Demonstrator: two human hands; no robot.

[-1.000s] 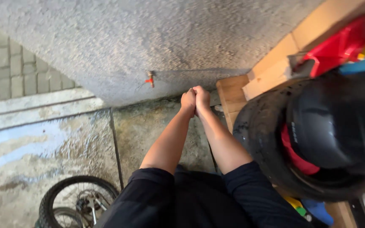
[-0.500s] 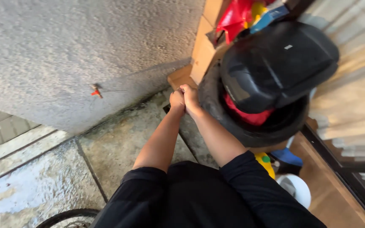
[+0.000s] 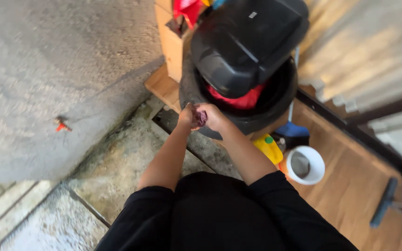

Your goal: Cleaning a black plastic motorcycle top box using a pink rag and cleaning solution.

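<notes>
Small purple wad [image 3: 201, 118] (cloth, seemingly): soft, light, crushable anywhere. Left hand [image 3: 186, 115] and right hand [image 3: 213, 117] both curl closed around it, beside black tyre [image 3: 282, 95].

Left of the hands stands a rough grey wall [image 3: 61, 56] with a small red tap [image 3: 61, 124]. Below them lies stained concrete floor [image 3: 117, 172]; to their right, wooden flooring [image 3: 350, 186] and pale curtains [image 3: 373, 51] in daylight.
</notes>
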